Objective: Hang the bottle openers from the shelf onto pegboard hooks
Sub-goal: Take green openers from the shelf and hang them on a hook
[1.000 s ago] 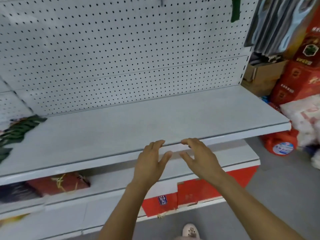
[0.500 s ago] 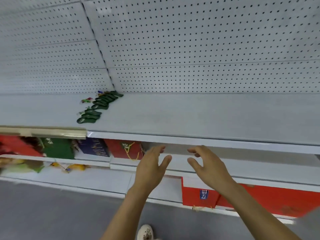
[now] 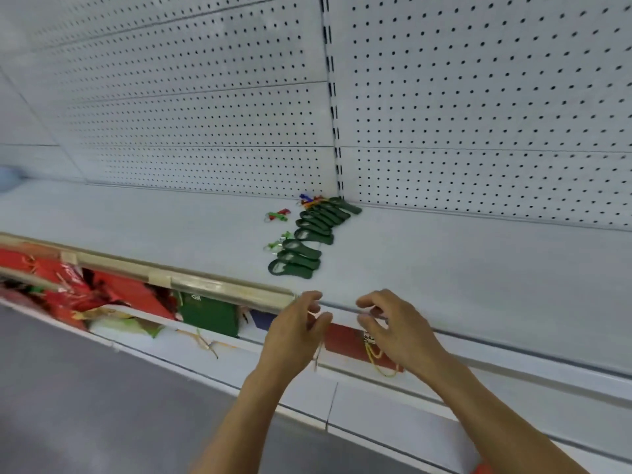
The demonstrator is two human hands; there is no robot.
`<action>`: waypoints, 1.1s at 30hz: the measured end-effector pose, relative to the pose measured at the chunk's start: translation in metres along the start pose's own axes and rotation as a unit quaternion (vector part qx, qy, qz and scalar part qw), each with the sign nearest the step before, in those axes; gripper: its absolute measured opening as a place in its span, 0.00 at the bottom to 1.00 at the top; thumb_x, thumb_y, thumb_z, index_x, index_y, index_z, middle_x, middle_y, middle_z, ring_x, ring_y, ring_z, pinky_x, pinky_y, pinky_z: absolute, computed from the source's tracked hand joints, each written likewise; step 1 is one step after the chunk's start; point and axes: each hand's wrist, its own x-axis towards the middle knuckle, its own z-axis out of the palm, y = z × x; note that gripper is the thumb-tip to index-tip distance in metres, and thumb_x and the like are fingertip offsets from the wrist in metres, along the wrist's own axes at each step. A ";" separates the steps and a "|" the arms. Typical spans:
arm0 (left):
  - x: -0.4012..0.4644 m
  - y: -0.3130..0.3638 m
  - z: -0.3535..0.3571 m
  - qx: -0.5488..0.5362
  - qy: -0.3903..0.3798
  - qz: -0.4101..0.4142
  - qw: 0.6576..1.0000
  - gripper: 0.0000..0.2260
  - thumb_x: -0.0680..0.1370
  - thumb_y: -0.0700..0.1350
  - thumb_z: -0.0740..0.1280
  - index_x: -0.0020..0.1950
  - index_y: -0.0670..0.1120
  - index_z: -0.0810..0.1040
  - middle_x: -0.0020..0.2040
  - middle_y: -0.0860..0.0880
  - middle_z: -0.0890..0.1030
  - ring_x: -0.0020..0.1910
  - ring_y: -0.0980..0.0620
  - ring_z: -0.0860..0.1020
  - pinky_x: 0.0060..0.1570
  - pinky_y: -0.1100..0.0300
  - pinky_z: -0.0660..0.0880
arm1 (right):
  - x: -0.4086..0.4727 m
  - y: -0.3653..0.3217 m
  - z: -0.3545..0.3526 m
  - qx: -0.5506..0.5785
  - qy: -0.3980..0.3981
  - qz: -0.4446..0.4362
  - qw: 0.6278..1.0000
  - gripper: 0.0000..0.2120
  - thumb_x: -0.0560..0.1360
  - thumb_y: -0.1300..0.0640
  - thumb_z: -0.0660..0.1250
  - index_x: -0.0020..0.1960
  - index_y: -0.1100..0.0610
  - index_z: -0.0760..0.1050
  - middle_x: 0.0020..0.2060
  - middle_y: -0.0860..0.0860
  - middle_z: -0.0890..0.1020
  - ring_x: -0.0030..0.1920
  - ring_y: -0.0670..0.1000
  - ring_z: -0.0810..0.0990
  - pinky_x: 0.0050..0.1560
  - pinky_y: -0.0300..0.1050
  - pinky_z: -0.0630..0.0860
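Green bottle openers [image 3: 309, 239] lie untouched mid-shelf [image 3: 478, 268]; both empty, loosely curled hands, left hand [image 3: 294, 331] and right hand [image 3: 398, 328], must reach forward from its front edge.

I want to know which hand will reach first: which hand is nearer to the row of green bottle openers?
Left. The left hand is just below the row of green bottle openers; the right hand is further right.

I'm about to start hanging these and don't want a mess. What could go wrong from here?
1. The dark green bottle openers lie overlapping in a tight row, so lifting one could drag its neighbours along.
2. No hooks show on the pegboard above them, so the hanging spot may be out of view.
3. Both the left hand and right hand hang empty at the shelf edge, short of the row.
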 end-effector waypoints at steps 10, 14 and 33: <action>0.106 -0.091 -0.058 0.070 -0.005 0.005 0.998 0.20 0.80 0.52 0.64 0.71 0.49 0.69 0.67 0.50 0.74 0.66 0.50 0.69 0.64 0.55 0.68 | 0.141 -0.046 0.087 -0.129 -0.039 -0.002 0.991 0.18 0.76 0.46 0.65 0.64 0.50 0.71 0.61 0.46 0.73 0.61 0.48 0.69 0.54 0.46 0.72; 0.130 -0.096 -0.053 0.092 -0.031 -0.007 0.995 0.22 0.80 0.53 0.62 0.73 0.49 0.66 0.70 0.50 0.71 0.68 0.50 0.67 0.67 0.54 0.65 | 0.170 -0.044 0.103 -0.255 -0.062 -0.008 0.965 0.25 0.75 0.40 0.64 0.66 0.52 0.69 0.62 0.50 0.71 0.62 0.52 0.68 0.55 0.48 0.71; 0.151 -0.107 -0.065 -0.100 -0.041 -0.093 0.990 0.21 0.79 0.51 0.65 0.71 0.48 0.68 0.67 0.50 0.75 0.63 0.54 0.74 0.58 0.63 0.68 | 0.193 -0.042 0.107 -0.268 -0.038 -0.031 0.962 0.07 0.79 0.57 0.61 0.52 0.59 0.74 0.47 0.54 0.79 0.47 0.54 0.77 0.40 0.46 0.71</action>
